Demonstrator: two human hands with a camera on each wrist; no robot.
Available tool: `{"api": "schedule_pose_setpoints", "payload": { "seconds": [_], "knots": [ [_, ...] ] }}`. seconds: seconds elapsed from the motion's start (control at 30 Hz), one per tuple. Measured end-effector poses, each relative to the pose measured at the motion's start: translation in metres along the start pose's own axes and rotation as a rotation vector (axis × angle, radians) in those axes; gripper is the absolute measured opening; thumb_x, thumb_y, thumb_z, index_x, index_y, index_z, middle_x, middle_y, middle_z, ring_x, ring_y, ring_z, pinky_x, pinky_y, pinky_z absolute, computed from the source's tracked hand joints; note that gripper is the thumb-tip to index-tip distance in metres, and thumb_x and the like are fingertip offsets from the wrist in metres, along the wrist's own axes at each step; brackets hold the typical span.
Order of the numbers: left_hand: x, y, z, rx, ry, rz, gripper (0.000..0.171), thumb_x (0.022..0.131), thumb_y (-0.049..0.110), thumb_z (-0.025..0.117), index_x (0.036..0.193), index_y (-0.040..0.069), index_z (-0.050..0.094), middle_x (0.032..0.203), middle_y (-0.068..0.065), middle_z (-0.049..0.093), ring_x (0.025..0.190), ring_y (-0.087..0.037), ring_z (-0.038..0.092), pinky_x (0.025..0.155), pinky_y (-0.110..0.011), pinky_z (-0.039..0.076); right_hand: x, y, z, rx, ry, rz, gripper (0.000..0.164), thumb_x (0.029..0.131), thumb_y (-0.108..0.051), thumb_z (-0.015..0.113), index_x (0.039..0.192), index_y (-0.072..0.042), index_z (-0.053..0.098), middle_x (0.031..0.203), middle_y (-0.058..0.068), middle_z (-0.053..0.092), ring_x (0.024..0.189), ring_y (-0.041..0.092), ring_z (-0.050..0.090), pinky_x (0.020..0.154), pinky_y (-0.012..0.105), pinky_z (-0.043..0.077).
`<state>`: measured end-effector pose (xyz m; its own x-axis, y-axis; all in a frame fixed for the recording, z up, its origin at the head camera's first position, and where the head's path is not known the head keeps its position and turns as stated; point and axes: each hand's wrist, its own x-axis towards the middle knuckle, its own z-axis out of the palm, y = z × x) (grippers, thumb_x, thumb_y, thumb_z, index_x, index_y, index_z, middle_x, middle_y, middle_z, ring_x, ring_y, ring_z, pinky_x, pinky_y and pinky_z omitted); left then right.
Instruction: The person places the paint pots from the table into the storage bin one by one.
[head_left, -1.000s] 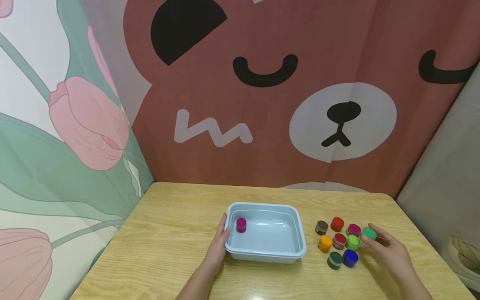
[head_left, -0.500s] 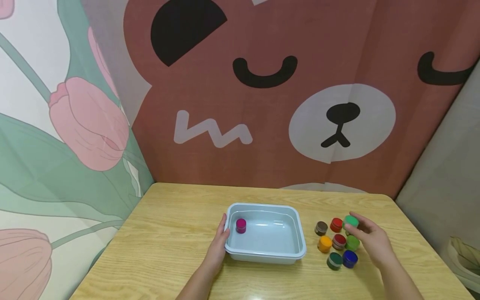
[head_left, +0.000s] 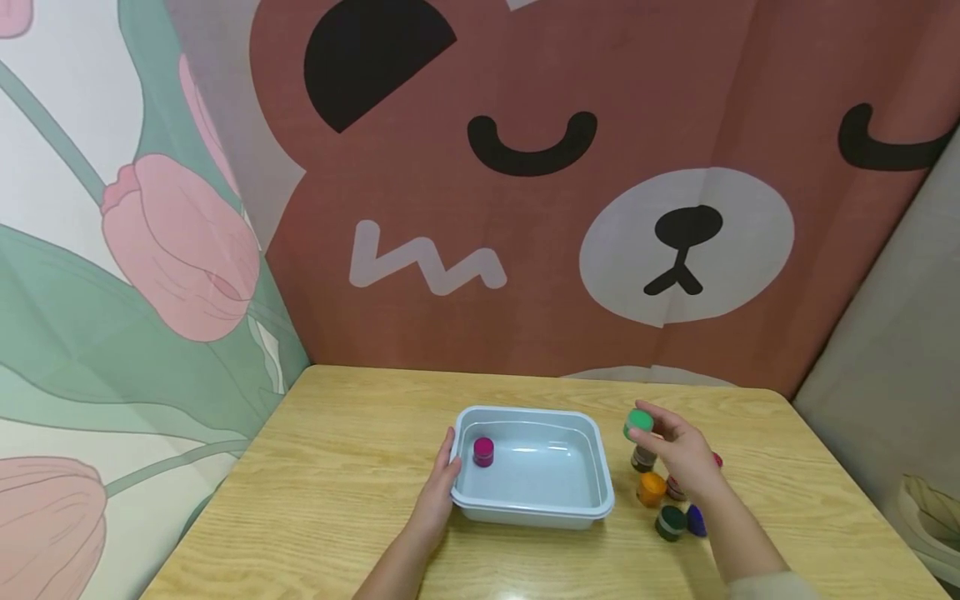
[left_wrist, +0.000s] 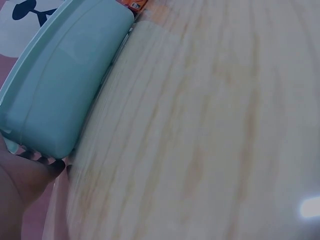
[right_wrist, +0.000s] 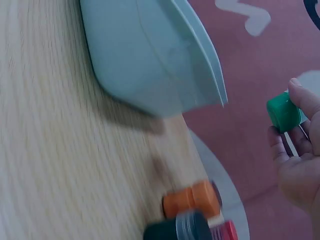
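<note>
My right hand (head_left: 681, 454) pinches a green-lidded paint pot (head_left: 638, 424) between thumb and fingers. It is raised above the brown paint pot (head_left: 642, 460), right of the pale blue plastic tub (head_left: 533, 512). In the right wrist view the green pot (right_wrist: 284, 112) shows tilted in the fingers. My left hand (head_left: 435, 492) rests along the tub's left side, its fingers fairly straight and the thumb at the rim. Inside the tub, near its left end, stands a magenta paint pot (head_left: 483, 452). The left wrist view shows the tub's corner (left_wrist: 55, 95) with part of that hand (left_wrist: 30, 177).
On the wooden table (head_left: 337, 467), right of the tub, stand an orange pot (head_left: 651, 489), a dark green pot (head_left: 671, 523) and a blue pot (head_left: 697, 521). Red-toned pots are partly hidden behind my right hand. A bear-patterned cloth (head_left: 420, 333) hangs behind the table.
My right hand has carried the green pot leftward from the right side of the group to above the brown pot. My left hand and the tub have stayed in place.
</note>
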<state>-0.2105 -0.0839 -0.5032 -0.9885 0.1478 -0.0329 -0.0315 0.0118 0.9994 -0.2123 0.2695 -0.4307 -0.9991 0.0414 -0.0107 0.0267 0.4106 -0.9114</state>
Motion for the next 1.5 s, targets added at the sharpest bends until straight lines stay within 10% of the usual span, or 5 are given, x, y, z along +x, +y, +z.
{"api": "schedule_pose_setpoints", "payload": {
  "seconds": [0.4, 1.5],
  "knots": [
    [0.001, -0.002, -0.001, -0.010, -0.002, 0.002, 0.058, 0.106, 0.026, 0.033, 0.159, 0.018, 0.012, 0.166, -0.011, 0.004, 0.152, -0.041, -0.003, 0.118, -0.067, -0.003, 0.023, -0.024, 0.044, 0.040, -0.085, -0.037, 0.066, 0.090, -0.037, 0.069, 0.147, -0.012, 0.046, 0.132, 0.012, 0.057, 0.121, 0.025, 0.051, 0.098, 0.030, 0.051],
    [0.001, -0.001, -0.001, 0.013, -0.020, -0.019, 0.059, 0.106, 0.035, 0.031, 0.159, 0.022, 0.009, 0.166, -0.012, 0.003, 0.151, -0.043, -0.002, 0.116, -0.070, -0.002, 0.060, -0.039, 0.145, 0.017, -0.262, -0.082, 0.043, 0.087, -0.010, 0.073, 0.128, -0.002, 0.062, 0.115, 0.014, 0.067, 0.101, 0.018, 0.061, 0.089, 0.032, 0.055]
  ]
}}
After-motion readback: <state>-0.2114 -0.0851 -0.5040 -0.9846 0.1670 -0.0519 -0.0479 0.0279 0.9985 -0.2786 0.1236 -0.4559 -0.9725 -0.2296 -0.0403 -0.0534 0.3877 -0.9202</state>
